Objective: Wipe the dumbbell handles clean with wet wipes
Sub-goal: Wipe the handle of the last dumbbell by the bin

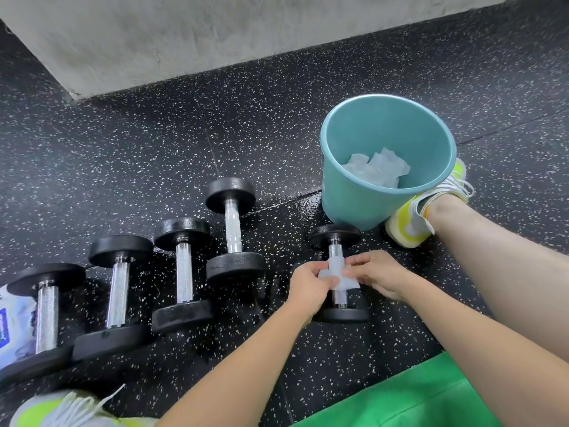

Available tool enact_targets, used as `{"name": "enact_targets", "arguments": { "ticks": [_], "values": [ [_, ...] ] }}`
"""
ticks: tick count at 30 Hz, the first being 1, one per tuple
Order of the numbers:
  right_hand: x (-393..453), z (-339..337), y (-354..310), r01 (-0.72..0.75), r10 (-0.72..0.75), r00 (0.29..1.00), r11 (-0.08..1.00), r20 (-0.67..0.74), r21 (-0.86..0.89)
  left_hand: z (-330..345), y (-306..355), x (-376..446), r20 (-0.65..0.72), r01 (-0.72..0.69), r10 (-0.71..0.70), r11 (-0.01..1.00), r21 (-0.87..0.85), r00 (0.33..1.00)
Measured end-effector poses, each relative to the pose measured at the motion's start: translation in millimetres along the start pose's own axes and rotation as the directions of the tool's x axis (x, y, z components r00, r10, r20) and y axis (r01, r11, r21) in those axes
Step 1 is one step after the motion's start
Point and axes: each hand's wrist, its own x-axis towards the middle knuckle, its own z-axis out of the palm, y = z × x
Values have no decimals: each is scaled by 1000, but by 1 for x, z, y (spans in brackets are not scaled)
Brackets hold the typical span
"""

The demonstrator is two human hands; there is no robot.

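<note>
Dumbbell (pixel 337 272) number five, the one set apart to the right of the row, is laid on the speckled black floor (pixel 154 143) just in front of the teal bucket (pixel 354 204), with its chrome handle (pixel 335 251) partly covered by a white wet wipe (pixel 335 272). The wipe is wrapped over the middle of the handle and is pinched from both sides: its left edge is gripped by the curled fingers of the left hand (pixel 308 283), its right edge by the right hand (pixel 374 274). Crumpled used wipes (pixel 377 169) are seen inside the bucket. Four more dumbbells (pixel 181 274) are lined up to the left, and a wipe packet (pixel 14 325) is partly hidden behind the leftmost one. A yellow-and-white shoe (pixel 421 215) is pressed against the bucket's right side. Both forearms are extended forward from the lower edge, converging on the handle.
</note>
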Motion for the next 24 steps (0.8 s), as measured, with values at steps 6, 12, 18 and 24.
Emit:
{"name": "enact_targets", "arguments": {
  "ticks": [6,12,18,24],
  "values": [
    [19,7,-8,48,-21,991,978,-135,202,1,20,20,-65,-18,18,1000,-3,998],
    [20,12,-8,19,19,992,957,-129,289,3,23,28,-73,-23,22,1000,-7,997],
    [11,2,-8,-75,80,995,993,-53,93,0,13,18,-20,-21,21,1000,1,1000],
    [0,5,-8,-99,99,995,990,-3,-96,-6,-2,4,6,-8,8,999,38,1000]
  ]
}}
